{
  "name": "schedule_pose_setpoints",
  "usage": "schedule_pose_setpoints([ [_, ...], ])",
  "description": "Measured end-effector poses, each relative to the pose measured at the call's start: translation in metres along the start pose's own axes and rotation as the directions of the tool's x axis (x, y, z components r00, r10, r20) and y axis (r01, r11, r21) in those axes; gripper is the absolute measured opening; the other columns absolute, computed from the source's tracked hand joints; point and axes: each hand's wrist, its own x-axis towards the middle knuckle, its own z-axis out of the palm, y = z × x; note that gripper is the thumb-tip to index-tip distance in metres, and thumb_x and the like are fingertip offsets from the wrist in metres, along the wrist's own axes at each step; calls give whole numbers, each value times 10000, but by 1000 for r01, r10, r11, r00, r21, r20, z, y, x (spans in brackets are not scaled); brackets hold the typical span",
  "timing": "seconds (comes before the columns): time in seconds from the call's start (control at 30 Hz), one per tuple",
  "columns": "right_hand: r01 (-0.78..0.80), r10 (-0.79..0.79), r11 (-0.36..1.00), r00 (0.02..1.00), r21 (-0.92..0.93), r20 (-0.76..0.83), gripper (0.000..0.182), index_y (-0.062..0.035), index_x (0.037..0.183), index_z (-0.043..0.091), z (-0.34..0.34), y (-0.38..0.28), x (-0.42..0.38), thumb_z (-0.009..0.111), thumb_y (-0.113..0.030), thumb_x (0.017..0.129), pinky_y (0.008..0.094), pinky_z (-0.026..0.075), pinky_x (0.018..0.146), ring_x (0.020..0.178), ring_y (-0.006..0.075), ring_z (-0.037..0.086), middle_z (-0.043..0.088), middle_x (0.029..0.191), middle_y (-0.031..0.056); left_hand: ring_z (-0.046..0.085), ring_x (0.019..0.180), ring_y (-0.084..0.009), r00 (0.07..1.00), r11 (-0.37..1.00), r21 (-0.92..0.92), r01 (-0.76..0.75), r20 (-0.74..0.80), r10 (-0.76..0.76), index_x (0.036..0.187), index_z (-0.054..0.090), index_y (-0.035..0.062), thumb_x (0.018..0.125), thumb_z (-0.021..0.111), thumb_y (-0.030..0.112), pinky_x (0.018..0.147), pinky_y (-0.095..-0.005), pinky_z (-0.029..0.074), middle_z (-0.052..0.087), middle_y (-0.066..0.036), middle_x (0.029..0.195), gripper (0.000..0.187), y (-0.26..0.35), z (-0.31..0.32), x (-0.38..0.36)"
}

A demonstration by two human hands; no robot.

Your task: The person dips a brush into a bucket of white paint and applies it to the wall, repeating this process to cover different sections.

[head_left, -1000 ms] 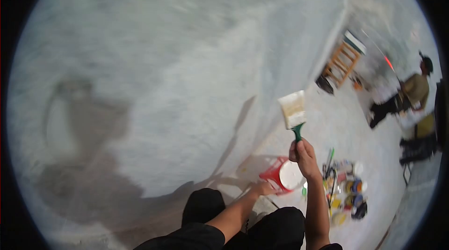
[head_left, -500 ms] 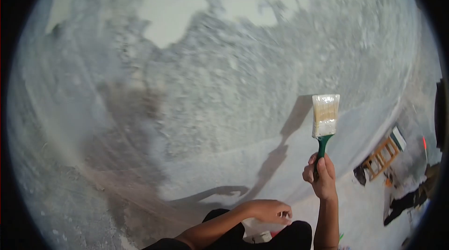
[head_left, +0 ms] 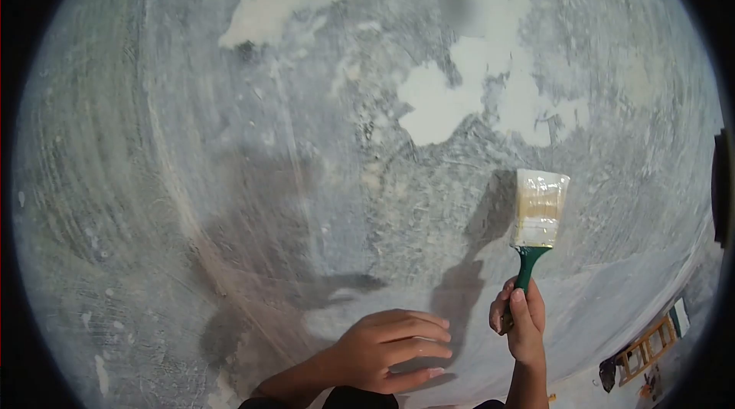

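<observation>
In my right hand [head_left: 524, 321] is a wide paintbrush [head_left: 542, 206], its green handle gripped between thumb and fingers and its bristles pointing up. The bristles look wet and coated in white paint. Behind the brush stands a grey wall [head_left: 429, 202] with rough, patchy plaster, on which the brush and arm cast a shadow. My left hand [head_left: 394, 351] is raised at the lower middle, fingers spread and holding nothing, with the wall just beyond it.
White bare patches [head_left: 440, 99] mark the upper wall. A wall corner runs down the left side. At the lower right lies a wooden ladder [head_left: 647, 351] with a dark bag-like thing [head_left: 607, 373] beside it. My dark-clothed knees show at the bottom edge.
The view has turned left and upward. My left hand has risen toward the wall with its fingers spreading. My right hand still holds the paintbrush, now slightly lower in view.
</observation>
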Motion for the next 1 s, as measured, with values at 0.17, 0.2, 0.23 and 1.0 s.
schedule_pose_setpoints([
  [0.17,14,-8,998,994,-55,109,325,-69,978,503,26,-20,41,425,-359,1102,235,325,514,556,70,429,539,678,27,658,1208,-318,997,919,392,-44,-44,66,1127,738,51,794,829,225,952,-401,576,692,-119,1259,387,5,-31,28],
  [0.2,12,-6,999,992,-52,125,331,-73,957,506,37,-32,52,415,-354,1108,232,321,524,573,61,411,518,676,9,628,1252,-334,996,905,422,-53,-47,80,1180,720,48,789,833,240,983,-412,559,665,-140,1310,451,5,-40,35],
  [0.23,43,-34,997,988,-58,149,330,-76,950,505,47,-44,62,415,-350,1109,231,320,525,576,61,413,507,674,1,597,1296,-350,994,892,449,-60,-50,92,1233,703,45,783,837,256,1014,-424,543,638,-161,1360,515,6,-48,43],
  [1.0,378,-318,924,839,-52,442,293,-101,964,562,176,-220,267,439,-340,1079,230,220,462,522,51,290,411,654,-64,435,1429,-383,871,608,794,1,-299,389,1439,537,9,968,464,686,1175,-458,347,454,-218,1544,828,-2,-222,242],
])
